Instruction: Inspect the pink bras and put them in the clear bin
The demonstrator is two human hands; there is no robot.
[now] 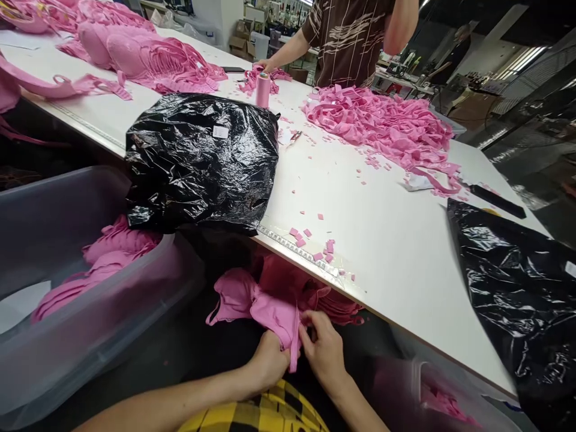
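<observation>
Just below the table's near edge, a pink bra [274, 312] hangs between my two hands, its cups spread to the left. My left hand [269, 363] is closed on the lower part of the bra. On its right side, my right hand [323, 345] pinches the edge where a narrow strap runs down. Behind the bra, more pink garments [333, 303] lie in the shadow under the tabletop.
A shiny black plastic bag [202, 162] lies on the white table [382, 240], with another black bag [504, 294] at right. Pink straps [382, 123] are heaped at the back, near a thread cone [263, 90]. Grey bins [90, 354] flank me. A person [348, 45] stands across the table.
</observation>
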